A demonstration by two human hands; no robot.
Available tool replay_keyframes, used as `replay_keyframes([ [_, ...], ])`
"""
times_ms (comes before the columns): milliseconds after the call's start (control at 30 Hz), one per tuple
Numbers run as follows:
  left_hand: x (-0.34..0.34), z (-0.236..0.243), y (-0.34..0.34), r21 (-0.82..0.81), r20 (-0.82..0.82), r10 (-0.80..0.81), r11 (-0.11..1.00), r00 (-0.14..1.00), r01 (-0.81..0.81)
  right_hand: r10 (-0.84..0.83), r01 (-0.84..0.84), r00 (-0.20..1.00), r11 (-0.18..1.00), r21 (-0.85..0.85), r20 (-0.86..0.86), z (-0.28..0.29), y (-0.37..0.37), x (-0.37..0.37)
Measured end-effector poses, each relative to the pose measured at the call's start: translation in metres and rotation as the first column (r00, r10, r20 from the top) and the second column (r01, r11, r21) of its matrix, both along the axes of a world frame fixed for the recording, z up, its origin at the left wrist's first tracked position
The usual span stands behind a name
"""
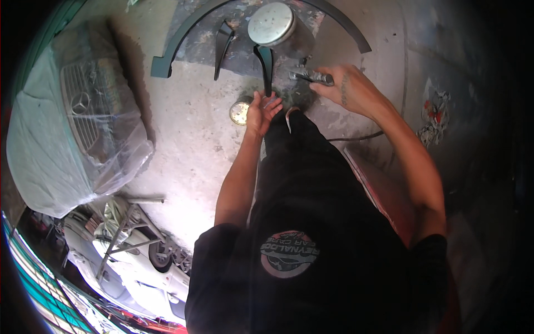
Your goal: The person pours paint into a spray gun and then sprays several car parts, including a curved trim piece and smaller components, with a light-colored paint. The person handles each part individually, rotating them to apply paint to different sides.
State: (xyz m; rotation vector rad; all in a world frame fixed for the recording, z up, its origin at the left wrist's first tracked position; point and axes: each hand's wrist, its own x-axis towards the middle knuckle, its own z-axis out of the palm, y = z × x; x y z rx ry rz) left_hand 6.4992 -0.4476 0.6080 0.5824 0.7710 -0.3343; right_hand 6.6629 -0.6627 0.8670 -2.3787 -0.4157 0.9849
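Observation:
My right hand [346, 89] is wrapped round a spray gun [311, 75], whose head points left towards a narrow dark trim piece [265, 64]. With its palm turned up, my left hand [263, 114] has its fingers at the lower end of that trim piece, which stands roughly upright. Just beyond the trim's top is a round can with a silvery lid [271, 24]. A small round tin [240, 113] with yellowish contents sits on the floor by my left wrist. Left of the held trim lies a second narrow dark piece [223, 47].
A long curved dark trim [192, 26] arches round the can on a paint-stained sheet [194, 53]. At left, clear plastic covers a car front [83, 111]. A metal stand [130, 236] and white car occupy the lower left. A hose [359, 137] runs right, near crumpled scraps [436, 117].

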Motion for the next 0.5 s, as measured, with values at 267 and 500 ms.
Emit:
replay_keyframes([
  [267,-0.002,-0.002,0.0,0.011,-0.037,-0.016,1.0,0.999,0.017,-0.175,0.145,0.957,0.979,0.143,0.231,-0.018,0.037,0.015],
  [500,-0.001,-0.019,0.027,0.086,-0.097,0.015,0.996,0.995,-0.007,-0.189,0.179,0.975,0.98,0.09,0.118,-0.002,0.052,0.023],
])
